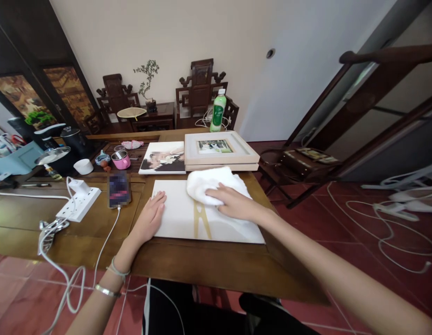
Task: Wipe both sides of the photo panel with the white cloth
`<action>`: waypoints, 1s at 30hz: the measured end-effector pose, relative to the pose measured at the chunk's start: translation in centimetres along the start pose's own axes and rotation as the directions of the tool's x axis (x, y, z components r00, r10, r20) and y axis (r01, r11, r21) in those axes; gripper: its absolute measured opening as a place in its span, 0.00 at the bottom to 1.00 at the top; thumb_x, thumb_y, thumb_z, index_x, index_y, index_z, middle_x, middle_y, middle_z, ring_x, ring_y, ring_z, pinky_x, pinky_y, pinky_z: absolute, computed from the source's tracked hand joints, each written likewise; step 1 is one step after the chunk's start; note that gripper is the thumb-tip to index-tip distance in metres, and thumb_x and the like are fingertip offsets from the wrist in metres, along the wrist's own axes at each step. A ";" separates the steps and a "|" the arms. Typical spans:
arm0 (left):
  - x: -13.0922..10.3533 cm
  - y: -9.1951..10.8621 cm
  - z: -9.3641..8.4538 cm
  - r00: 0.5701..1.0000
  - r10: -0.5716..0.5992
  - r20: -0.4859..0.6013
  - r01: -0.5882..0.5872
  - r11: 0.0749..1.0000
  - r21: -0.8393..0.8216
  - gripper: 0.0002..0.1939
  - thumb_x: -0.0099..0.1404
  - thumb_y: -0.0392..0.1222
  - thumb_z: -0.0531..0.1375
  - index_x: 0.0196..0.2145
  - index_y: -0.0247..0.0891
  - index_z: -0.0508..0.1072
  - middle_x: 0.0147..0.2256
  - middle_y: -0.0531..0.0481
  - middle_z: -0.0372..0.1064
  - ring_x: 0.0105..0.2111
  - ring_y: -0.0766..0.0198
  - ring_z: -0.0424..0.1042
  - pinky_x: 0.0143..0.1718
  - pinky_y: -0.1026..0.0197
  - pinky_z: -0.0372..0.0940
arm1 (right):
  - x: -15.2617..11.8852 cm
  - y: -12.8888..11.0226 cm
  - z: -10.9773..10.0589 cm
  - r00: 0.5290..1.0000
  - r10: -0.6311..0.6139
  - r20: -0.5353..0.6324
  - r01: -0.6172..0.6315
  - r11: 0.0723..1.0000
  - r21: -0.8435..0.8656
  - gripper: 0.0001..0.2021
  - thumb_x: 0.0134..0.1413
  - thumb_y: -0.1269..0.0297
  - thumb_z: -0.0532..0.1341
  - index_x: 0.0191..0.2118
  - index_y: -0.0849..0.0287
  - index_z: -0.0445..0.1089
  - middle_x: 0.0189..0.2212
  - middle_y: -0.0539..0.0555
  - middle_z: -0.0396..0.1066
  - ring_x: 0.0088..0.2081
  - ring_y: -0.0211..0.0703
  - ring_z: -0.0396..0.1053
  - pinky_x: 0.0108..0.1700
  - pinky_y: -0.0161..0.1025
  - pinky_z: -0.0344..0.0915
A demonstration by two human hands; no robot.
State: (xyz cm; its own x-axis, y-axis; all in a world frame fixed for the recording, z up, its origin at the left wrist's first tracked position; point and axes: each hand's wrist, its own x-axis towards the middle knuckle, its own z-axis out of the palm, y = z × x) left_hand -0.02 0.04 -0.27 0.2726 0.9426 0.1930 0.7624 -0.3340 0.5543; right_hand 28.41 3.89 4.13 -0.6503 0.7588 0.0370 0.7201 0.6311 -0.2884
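Observation:
A white canvas panel (174, 218) with a tan clothespin-like shape on it lies flat near the front edge of the wooden table. Across its left edge rests my left hand (153, 214), laid flat with the fingers stretched out and holding nothing. My right hand (228, 200) grips a bunched white cloth (211, 181) and presses it on the panel's upper right part. The cloth covers the top of the tan shape. Just beyond the panel are a photo print (162, 158) and stacked pale frames (221, 160).
Left of the panel are a phone (119, 190) on a charging cable, a white power strip (79, 204) and a pink cup (121, 159). A green bottle (218, 111) stands behind the frames. The table's edge (289, 260) runs close on the right, beside a dark chair (300, 163).

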 end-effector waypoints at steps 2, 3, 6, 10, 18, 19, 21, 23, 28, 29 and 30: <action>0.0 -0.2 0.1 1.000 0.018 0.005 -0.018 1.000 0.010 0.24 0.71 0.45 0.44 0.59 0.33 0.63 0.63 0.40 0.55 0.65 0.58 0.50 0.65 0.46 0.44 | 2.0 0.1 0.4 0.999 -0.023 -0.047 0.022 1.000 -0.020 0.27 0.43 0.81 0.49 0.51 0.60 0.65 0.46 0.60 0.72 0.51 0.54 0.66 0.56 0.55 0.55; 0.0 -0.4 0.1 1.000 0.030 0.008 -0.030 0.999 0.018 0.24 0.70 0.45 0.45 0.59 0.33 0.62 0.63 0.40 0.54 0.65 0.57 0.50 0.65 0.46 0.44 | 2.7 0.1 0.7 0.998 -0.026 -0.060 0.025 0.999 -0.027 0.27 0.43 0.81 0.49 0.52 0.61 0.65 0.49 0.61 0.70 0.54 0.55 0.64 0.58 0.57 0.52; 0.0 -0.7 0.2 0.998 0.061 0.009 -0.061 0.998 0.031 0.24 0.69 0.44 0.48 0.60 0.36 0.61 0.63 0.41 0.53 0.65 0.56 0.49 0.64 0.45 0.45 | 3.5 -0.6 1.2 0.996 -0.026 -0.087 0.022 0.999 -0.050 0.27 0.44 0.81 0.50 0.53 0.64 0.64 0.57 0.66 0.63 0.64 0.57 0.49 0.61 0.63 0.41; 0.0 -0.8 0.3 0.998 0.061 0.008 -0.061 0.998 0.035 0.23 0.70 0.42 0.46 0.60 0.36 0.61 0.63 0.41 0.54 0.65 0.56 0.50 0.64 0.44 0.45 | 1.6 -2.4 1.6 0.991 -0.092 -0.094 0.083 0.992 -0.099 0.27 0.44 0.81 0.50 0.52 0.64 0.67 0.61 0.66 0.57 0.66 0.58 0.44 0.62 0.65 0.41; -0.1 -0.6 0.3 0.998 0.062 -0.004 -0.062 0.998 0.033 0.23 0.69 0.42 0.46 0.59 0.36 0.62 0.63 0.40 0.55 0.64 0.55 0.51 0.64 0.44 0.46 | -6.3 -7.6 2.3 0.961 -0.264 0.078 0.266 0.964 -0.019 0.28 0.37 0.82 0.50 0.46 0.61 0.73 0.64 0.63 0.53 0.66 0.62 0.40 0.61 0.70 0.39; -0.1 -0.6 0.2 0.998 0.062 -0.005 -0.062 0.998 0.029 0.23 0.69 0.42 0.46 0.59 0.36 0.62 0.62 0.40 0.55 0.64 0.55 0.51 0.64 0.44 0.46 | -7.2 -8.1 2.2 0.948 -0.300 0.105 0.300 0.954 0.016 0.28 0.37 0.81 0.51 0.46 0.60 0.73 0.63 0.62 0.54 0.66 0.60 0.41 0.62 0.69 0.39; -0.1 -0.5 0.2 0.998 0.062 -0.002 -0.062 0.998 0.026 0.23 0.69 0.42 0.47 0.59 0.36 0.63 0.62 0.40 0.55 0.64 0.54 0.51 0.64 0.44 0.46 | -8.4 -8.7 1.6 0.926 -0.356 0.128 0.347 0.934 0.087 0.28 0.35 0.80 0.51 0.46 0.57 0.73 0.63 0.58 0.56 0.65 0.56 0.44 0.64 0.63 0.40; -0.1 -0.5 0.2 0.998 0.060 0.005 -0.061 0.998 0.029 0.23 0.69 0.42 0.46 0.59 0.36 0.62 0.63 0.40 0.55 0.64 0.55 0.50 0.64 0.45 0.45 | -8.8 -8.8 1.0 0.928 -0.351 0.120 0.337 0.933 0.126 0.29 0.33 0.79 0.52 0.45 0.55 0.73 0.62 0.55 0.57 0.65 0.53 0.47 0.65 0.56 0.42; -0.1 -0.5 0.2 0.998 0.055 0.007 -0.056 0.998 0.043 0.23 0.69 0.41 0.45 0.59 0.35 0.61 0.63 0.40 0.54 0.65 0.56 0.50 0.65 0.45 0.45 | -5.5 -6.8 0.2 0.972 -0.225 0.061 0.221 0.972 0.075 0.29 0.34 0.82 0.51 0.46 0.59 0.71 0.60 0.60 0.61 0.63 0.53 0.51 0.64 0.56 0.47; -0.1 -0.4 0.2 0.998 0.058 0.006 -0.058 0.997 0.043 0.23 0.69 0.40 0.45 0.60 0.35 0.61 0.63 0.40 0.54 0.65 0.56 0.50 0.64 0.44 0.45 | -4.3 -6.2 0.3 0.977 -0.208 0.053 0.206 0.977 0.047 0.29 0.35 0.82 0.51 0.48 0.60 0.70 0.59 0.62 0.61 0.64 0.53 0.50 0.64 0.57 0.47; -0.1 -0.4 0.2 0.998 0.061 0.007 -0.061 0.997 0.042 0.23 0.69 0.40 0.45 0.60 0.35 0.61 0.63 0.40 0.54 0.65 0.56 0.50 0.64 0.44 0.45 | -2.9 -5.6 0.3 0.981 -0.188 0.047 0.188 0.982 0.015 0.29 0.37 0.81 0.51 0.50 0.61 0.68 0.59 0.63 0.62 0.64 0.53 0.48 0.64 0.59 0.46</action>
State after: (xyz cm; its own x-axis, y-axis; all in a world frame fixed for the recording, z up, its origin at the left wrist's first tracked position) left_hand -0.29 0.07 -0.66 0.3221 0.9206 0.2209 0.7685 -0.3905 0.5069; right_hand 26.24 -1.89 5.32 -0.7849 0.6180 0.0451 0.5816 0.7598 -0.2907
